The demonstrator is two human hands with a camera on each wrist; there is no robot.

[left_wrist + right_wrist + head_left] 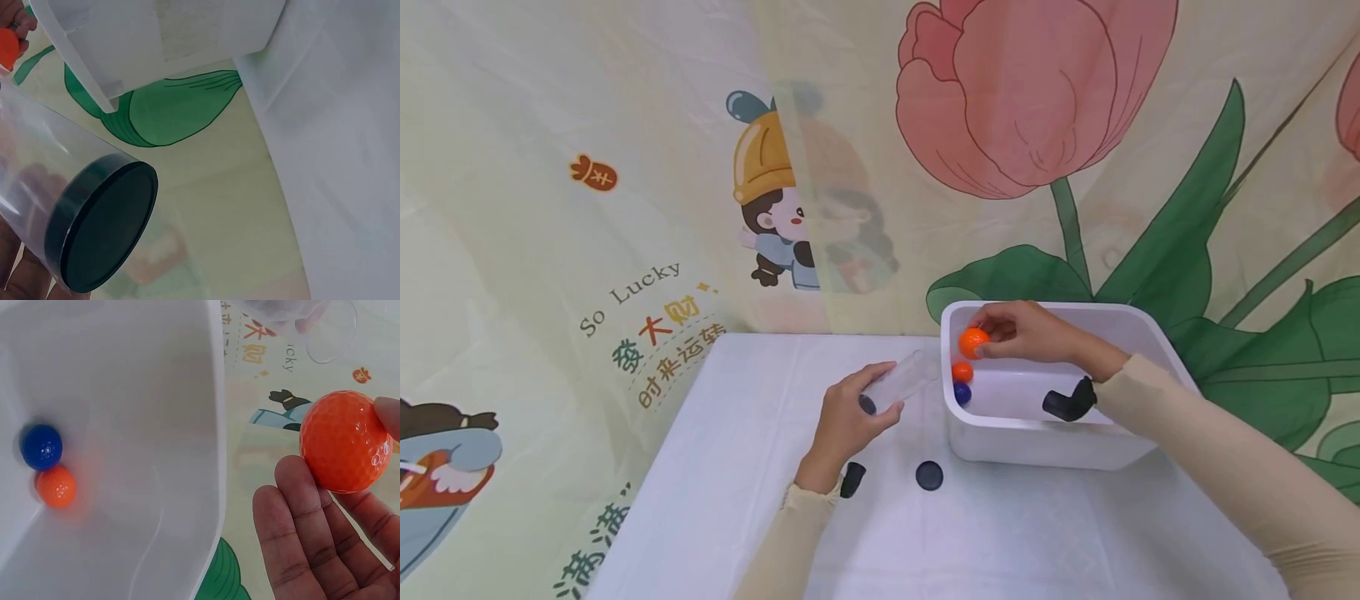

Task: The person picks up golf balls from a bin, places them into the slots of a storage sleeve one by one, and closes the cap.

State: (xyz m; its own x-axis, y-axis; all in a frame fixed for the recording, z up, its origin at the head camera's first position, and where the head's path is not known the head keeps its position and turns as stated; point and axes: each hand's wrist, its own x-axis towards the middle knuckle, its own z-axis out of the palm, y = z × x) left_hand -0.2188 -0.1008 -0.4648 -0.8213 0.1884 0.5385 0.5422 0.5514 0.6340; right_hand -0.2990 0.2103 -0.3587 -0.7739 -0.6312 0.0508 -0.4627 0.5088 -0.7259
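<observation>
My left hand [847,417] grips a clear plastic tube [898,381], tilted with its mouth toward the bin. A dark cap [112,228] closes the tube's lower end in the left wrist view. Between thumb and fingers, my right hand [1026,333] pinches an orange golf ball [345,442] over the left end of the white bin [1037,442]. Inside the bin, at its left wall, a second orange ball [56,486] lies against a dark blue ball [42,447].
A round black lid [929,476] lies on the white-covered table [1000,533] in front of the bin. Printed cloth [850,167] with tulips and cartoon figures hangs behind the table. Black straps or mounts [1070,400] sit at both wrists.
</observation>
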